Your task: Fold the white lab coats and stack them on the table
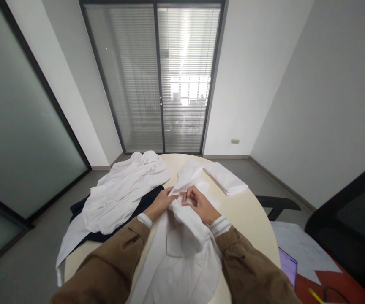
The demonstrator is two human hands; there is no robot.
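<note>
A white shirt (185, 266) lies crumpled across the near part of the round table and hangs toward me. What looks like a patch pocket shows on its front. My left hand (162, 203) grips the cloth at the shirt's upper part, thumb pointing to the right. Close beside it, my right hand (199, 204) has curled fingers, with thumb and fingertips pinching at the same spot of fabric. Any button between the fingertips is too small to make out. A sleeve or flap of white cloth stretches beyond my hands toward the far edge.
On the table (252, 223), a heap of white garments (122, 190) lies over dark navy cloth (151, 198) at left. Folded white cloth (226, 178) lies at the far right. Beyond the right edge are an office chair (353, 219), papers (299, 245) and a lit screen (287, 267).
</note>
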